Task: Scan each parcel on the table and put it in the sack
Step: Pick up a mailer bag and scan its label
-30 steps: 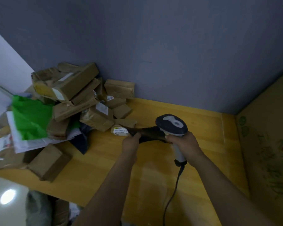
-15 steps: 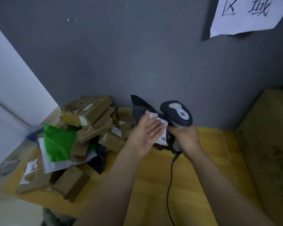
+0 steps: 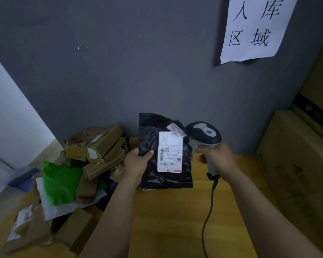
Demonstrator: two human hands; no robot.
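Wall sign (image 3: 254,28) reading 入库区域, parcel label (image 3: 169,151) print too small

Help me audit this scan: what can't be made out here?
Head view:
- Sack: not in frame.
- Label on the black parcel: print too small to read.
- Scanner: its window faces away, so the aim is unclear.
- Cable: cut off by the bottom edge.
- Parcel pile: lower ones covered by the green bag.

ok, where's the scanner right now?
In the head view the scanner is right of centre, gripped by the right hand, its head just right of the black parcel that the left hand holds up.
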